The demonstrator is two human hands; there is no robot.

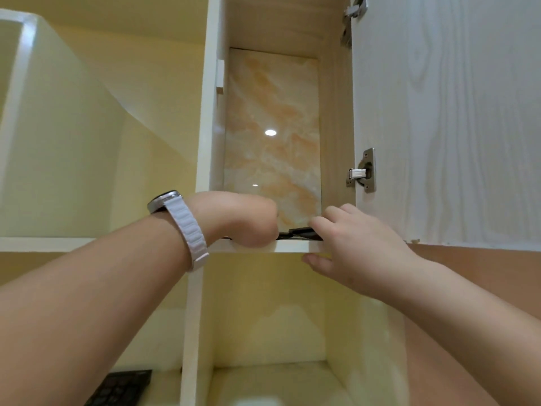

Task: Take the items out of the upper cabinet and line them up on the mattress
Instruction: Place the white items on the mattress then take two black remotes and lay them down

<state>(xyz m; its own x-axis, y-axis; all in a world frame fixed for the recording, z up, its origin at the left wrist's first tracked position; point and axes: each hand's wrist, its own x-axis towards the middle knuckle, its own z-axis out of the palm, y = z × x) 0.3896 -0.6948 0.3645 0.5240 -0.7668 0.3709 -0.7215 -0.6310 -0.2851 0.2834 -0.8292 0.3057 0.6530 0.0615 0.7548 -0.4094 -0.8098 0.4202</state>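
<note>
I look up into the open upper cabinet, which has a marbled back panel. A flat black item lies at the front of its shelf; only a thin strip of it shows. My left hand, with a white-strapped watch on the wrist, reaches over the shelf edge just left of the item, and its fingers are hidden. My right hand is at the item's right end. Its fingers rest on top of the item and its thumb sits under the shelf edge.
The white cabinet door stands open at the right, with metal hinges. Open cream compartments lie below and to the left. A black keyboard sits on a lower shelf at the bottom left.
</note>
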